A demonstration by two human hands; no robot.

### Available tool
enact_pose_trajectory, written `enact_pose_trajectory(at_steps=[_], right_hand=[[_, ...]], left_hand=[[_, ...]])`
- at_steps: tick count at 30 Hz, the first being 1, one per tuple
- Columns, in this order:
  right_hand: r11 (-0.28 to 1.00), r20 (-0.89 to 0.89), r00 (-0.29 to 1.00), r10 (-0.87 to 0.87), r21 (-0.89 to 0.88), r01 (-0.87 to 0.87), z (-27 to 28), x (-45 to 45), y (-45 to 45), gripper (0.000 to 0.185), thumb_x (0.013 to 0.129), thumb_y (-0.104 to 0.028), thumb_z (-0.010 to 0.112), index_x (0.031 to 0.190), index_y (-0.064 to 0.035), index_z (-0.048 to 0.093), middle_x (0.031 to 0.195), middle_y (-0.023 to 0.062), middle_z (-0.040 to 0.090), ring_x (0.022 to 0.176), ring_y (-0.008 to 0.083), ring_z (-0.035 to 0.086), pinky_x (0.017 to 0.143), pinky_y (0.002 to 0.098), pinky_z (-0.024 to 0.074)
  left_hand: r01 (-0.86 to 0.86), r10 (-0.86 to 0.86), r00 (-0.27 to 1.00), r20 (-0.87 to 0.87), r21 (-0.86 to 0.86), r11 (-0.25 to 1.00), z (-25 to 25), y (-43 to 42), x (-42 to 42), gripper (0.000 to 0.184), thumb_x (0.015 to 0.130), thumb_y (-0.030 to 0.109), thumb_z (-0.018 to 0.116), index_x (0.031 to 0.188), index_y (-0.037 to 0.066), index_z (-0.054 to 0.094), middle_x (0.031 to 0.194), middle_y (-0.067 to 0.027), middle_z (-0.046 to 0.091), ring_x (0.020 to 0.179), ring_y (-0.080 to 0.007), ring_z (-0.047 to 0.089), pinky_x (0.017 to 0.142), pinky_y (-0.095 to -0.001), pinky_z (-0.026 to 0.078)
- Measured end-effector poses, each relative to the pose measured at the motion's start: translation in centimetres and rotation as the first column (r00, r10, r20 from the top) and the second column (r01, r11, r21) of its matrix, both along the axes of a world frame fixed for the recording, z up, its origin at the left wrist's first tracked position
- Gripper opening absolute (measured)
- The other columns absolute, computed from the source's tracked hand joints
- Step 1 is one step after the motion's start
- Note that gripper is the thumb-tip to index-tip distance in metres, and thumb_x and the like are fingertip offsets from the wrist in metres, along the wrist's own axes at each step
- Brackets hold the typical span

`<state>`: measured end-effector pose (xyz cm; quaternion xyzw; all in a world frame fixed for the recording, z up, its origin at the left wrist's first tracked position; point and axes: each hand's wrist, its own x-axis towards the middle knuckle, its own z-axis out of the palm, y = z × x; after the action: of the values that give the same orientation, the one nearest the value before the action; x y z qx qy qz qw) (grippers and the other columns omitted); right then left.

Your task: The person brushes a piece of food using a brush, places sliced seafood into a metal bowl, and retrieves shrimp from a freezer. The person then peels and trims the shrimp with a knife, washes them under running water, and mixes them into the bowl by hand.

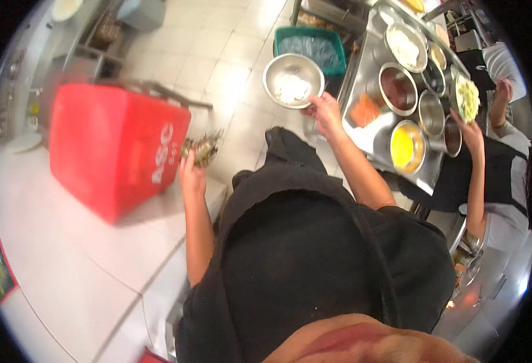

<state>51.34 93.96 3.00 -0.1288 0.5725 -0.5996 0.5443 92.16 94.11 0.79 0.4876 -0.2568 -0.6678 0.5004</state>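
Note:
My right hand (325, 115) grips the rim of a round steel bowl (276, 65) out ahead of me. In the bowl lies a heap of something white (291, 88), too blurred to name. My left hand (192, 172) is closed around a small greenish-brown bundle (202, 149) with ragged, leafy-looking edges; I cannot make out its kind. That hand is beside a red box (90, 145) with white letters, which stands on the white counter (66, 254).
Right of me, a steel table (369, 91) carries several steel bowls, one with yellow liquid (402, 147), and orange pieces (364, 111). A green bin (280, 42) stands beyond my bowl. At far right a co-worker (508, 157) holds a bowl of pale green shreds (468, 98).

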Motion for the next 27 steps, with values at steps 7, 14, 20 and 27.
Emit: enact_pose_trajectory(at_steps=[7, 14, 20, 27], right_hand=[[0.995, 0.051, 0.997, -0.051, -0.078, 0.055, 0.2, -2.3, -22.3, 0.012, 0.088, -0.006, 0.056, 0.097, 0.0016, 0.056, 0.086, 0.0114, 0.065, 0.067, 0.0195, 0.065, 0.061, 0.0333, 0.0580], [0.944, 0.042, 0.961, -0.275, -0.177, 0.278, 2.0, -8.3, -36.9, 0.016, 0.087, -0.007, 0.058, 0.100, 0.0019, 0.056, 0.086, 0.0124, 0.066, 0.071, 0.0218, 0.066, 0.064, 0.0349, 0.0569], [0.849, -0.036, 0.851, -0.523, -0.108, 0.517, 3.0, -14.4, -42.3, 0.019, 0.086, -0.007, 0.058, 0.101, 0.0035, 0.053, 0.090, 0.0172, 0.064, 0.072, 0.0266, 0.065, 0.062, 0.0365, 0.0565], [0.717, -0.096, 0.713, -0.695, -0.165, 0.677, 5.3, -20.8, -47.6, 0.019, 0.086, -0.010, 0.058, 0.099, 0.0027, 0.053, 0.095, 0.0161, 0.063, 0.075, 0.0266, 0.066, 0.066, 0.0362, 0.0573]], left_hand=[[-0.084, 0.081, 0.987, 0.135, 0.017, 0.996, 1.6, -13.6, -1.1, 0.041, 0.095, 0.023, 0.056, 0.132, 0.007, 0.047, 0.125, -0.0093, 0.056, 0.112, -0.0235, 0.056, 0.090, -0.0425, 0.046], [0.046, -0.041, 0.998, -0.053, 0.093, 0.995, -1.2, -30.9, -4.3, 0.037, 0.096, 0.023, 0.054, 0.129, 0.005, 0.049, 0.124, -0.0095, 0.058, 0.111, -0.0242, 0.057, 0.091, -0.0418, 0.045], [0.199, -0.196, 0.980, -0.040, 0.082, 0.977, 2.6, -48.8, -9.7, 0.033, 0.097, 0.020, 0.053, 0.124, 0.002, 0.051, 0.120, -0.0124, 0.059, 0.105, -0.0261, 0.061, 0.087, -0.0432, 0.051], [0.355, -0.356, 0.924, -0.137, -0.032, 0.934, 3.3, -67.0, -17.9, 0.034, 0.096, 0.020, 0.055, 0.125, 0.002, 0.052, 0.122, -0.0117, 0.059, 0.109, -0.0238, 0.059, 0.091, -0.0431, 0.049]])
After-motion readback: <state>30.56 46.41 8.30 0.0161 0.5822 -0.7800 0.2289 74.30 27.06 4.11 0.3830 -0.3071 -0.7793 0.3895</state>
